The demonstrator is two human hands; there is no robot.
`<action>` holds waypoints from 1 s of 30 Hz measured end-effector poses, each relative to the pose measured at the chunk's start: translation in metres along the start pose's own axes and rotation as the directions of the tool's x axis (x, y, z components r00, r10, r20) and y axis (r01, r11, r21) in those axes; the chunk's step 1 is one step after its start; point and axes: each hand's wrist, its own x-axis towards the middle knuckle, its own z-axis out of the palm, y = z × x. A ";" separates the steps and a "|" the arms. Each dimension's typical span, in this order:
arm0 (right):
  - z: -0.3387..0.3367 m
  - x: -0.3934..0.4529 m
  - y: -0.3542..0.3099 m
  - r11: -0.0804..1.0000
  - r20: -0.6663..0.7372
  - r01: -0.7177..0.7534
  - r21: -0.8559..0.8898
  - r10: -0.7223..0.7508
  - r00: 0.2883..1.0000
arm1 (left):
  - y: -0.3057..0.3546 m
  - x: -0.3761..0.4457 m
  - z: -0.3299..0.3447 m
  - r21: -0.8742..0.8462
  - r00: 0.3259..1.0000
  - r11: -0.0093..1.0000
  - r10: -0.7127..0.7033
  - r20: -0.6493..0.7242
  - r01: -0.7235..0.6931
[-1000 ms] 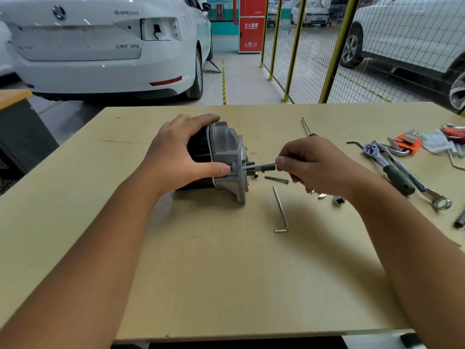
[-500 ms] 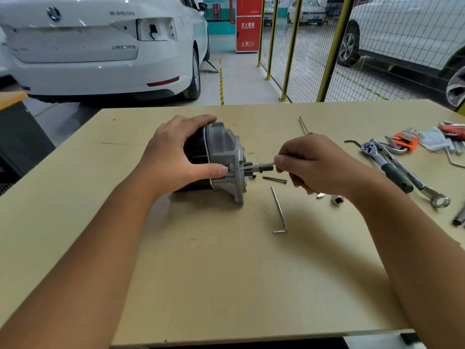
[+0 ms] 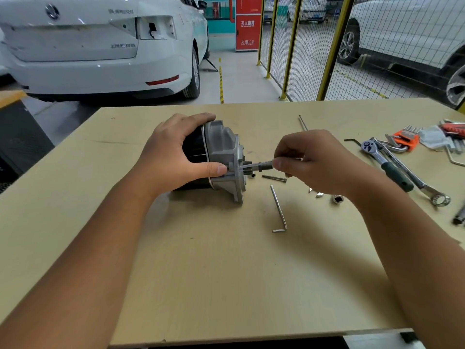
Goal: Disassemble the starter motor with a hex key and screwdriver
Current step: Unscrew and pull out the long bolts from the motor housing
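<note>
1. The starter motor [image 3: 221, 157], a black cylinder body with a grey cast-aluminium end housing, lies on its side near the middle of the pale plywood tabletop [image 3: 214, 273], housing end pointing right.
2. The person's left hand [image 3: 173, 154] wraps over the black body, fingers curled across the top and thumb pressed against the housing flange, so it's got a solid grip.
3. The right hand [image 3: 309, 165] pinches a slim metal driver bit [image 3: 261, 165] between curled fingertips, with the tip going into the housing face. Can't tell exactly what kind of tool it is, since the hand covers the rest.
4. A loose dark bolt [image 3: 274, 178] sits on the table just right of the housing, and a silver L-shaped hex key [image 3: 278, 210] lies just in front of it.
5. Further right are a ratchet wrench with a dark green grip [image 3: 387, 162], a silver ring spanner [image 3: 425, 190] beside it, and a hex key set in an orange holder [image 3: 405, 138].
6. A white car [image 3: 100, 46] is parked behind the table, next to a yellow-framed mesh fence [image 3: 314, 46].
</note>
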 end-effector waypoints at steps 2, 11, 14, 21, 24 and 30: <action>-0.001 0.000 0.000 1.000 0.000 0.005 0.003 -0.005 1.000 | 0.000 0.000 0.000 0.002 1.000 1.000 -0.003 0.002 0.003; 0.000 0.000 0.001 1.000 0.026 0.024 0.008 -0.024 0.999 | 0.001 0.000 0.000 0.011 1.000 1.000 0.000 0.004 0.000; -0.003 -0.001 0.002 0.998 0.028 0.059 0.012 -0.059 0.998 | 0.001 0.000 0.000 0.008 1.000 1.000 -0.001 0.004 0.001; -0.008 -0.003 0.004 0.988 0.039 0.147 0.049 -0.149 0.988 | 0.001 -0.001 0.000 -0.011 1.000 1.000 -0.007 0.004 0.007; -0.009 -0.002 0.004 0.986 0.037 0.155 0.057 -0.157 0.987 | 0.001 -0.001 0.000 -0.014 1.000 1.000 -0.009 0.006 0.010; 0.004 0.002 0.005 0.999 -0.033 0.031 0.020 -0.030 0.999 | 0.003 -0.001 -0.001 -0.008 1.000 1.000 -0.014 0.008 0.014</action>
